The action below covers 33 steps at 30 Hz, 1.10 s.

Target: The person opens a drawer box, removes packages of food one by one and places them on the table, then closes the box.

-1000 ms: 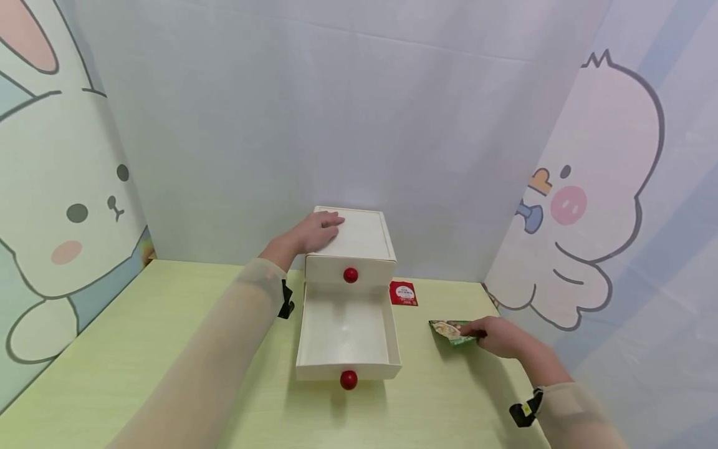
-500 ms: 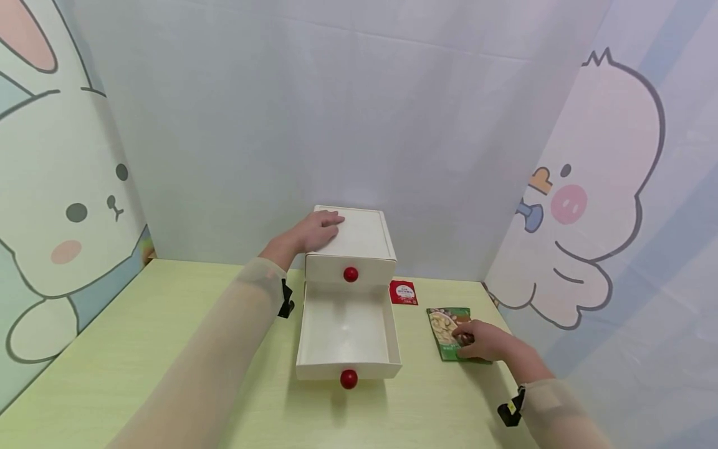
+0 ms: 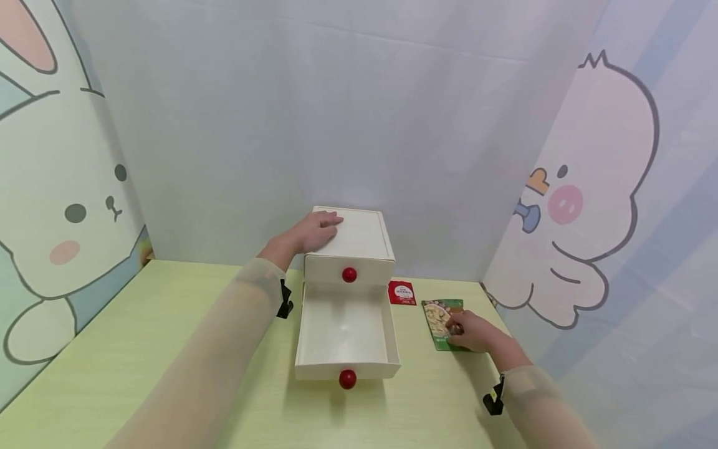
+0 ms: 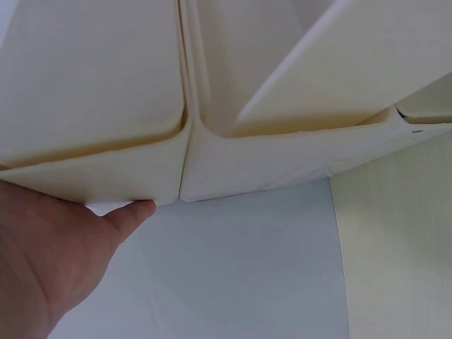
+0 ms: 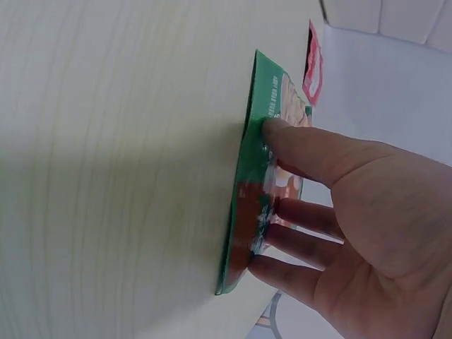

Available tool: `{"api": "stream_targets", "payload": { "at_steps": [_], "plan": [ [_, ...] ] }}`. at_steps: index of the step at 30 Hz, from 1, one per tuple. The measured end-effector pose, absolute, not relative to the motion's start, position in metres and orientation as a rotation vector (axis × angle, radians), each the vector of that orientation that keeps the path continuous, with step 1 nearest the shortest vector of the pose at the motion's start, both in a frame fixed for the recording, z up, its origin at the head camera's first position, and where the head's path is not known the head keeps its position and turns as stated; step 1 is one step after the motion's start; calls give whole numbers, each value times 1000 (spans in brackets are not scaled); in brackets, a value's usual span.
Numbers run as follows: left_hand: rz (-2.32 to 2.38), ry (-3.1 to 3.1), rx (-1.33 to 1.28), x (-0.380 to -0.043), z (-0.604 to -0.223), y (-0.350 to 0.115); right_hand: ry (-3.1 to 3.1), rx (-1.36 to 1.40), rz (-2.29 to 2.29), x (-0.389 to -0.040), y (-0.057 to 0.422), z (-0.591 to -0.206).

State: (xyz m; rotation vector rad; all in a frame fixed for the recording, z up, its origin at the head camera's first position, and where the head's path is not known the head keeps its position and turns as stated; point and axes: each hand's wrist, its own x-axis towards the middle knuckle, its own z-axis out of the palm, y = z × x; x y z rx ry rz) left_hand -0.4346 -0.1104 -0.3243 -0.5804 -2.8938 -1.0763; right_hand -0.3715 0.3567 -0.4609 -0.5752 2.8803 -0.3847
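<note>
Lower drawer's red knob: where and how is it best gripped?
Probably around its rounded sides, thumb and fingertips opposed, coming from the front: the red knob looks ball-shaped and juts from the open lower drawer's front, with nothing covering it.

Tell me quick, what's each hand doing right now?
Left hand: open, resting on the white drawer unit.
Right hand: closed, pinching the green packet.

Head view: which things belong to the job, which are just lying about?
Likely in the job:
- green packet, right hand on it
- box, left hand on top
- lower drawer, pulled out

Apparently just there:
- red packet, untouched beside the box; could be involved, can't tell
- curtain, backdrop only
</note>
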Motion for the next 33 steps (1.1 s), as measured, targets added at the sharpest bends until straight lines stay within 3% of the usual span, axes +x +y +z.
{"api": "stream_targets", "payload": {
  "at_steps": [15,33],
  "plan": [
    [-1066,-2888,-580,-434,-325,-111,2917,-386,-353,-407,343,-470],
    [-1077,-2891,-573,-432,-324,-110,2937,-341,-438,-426,332,-477]
  ]
}}
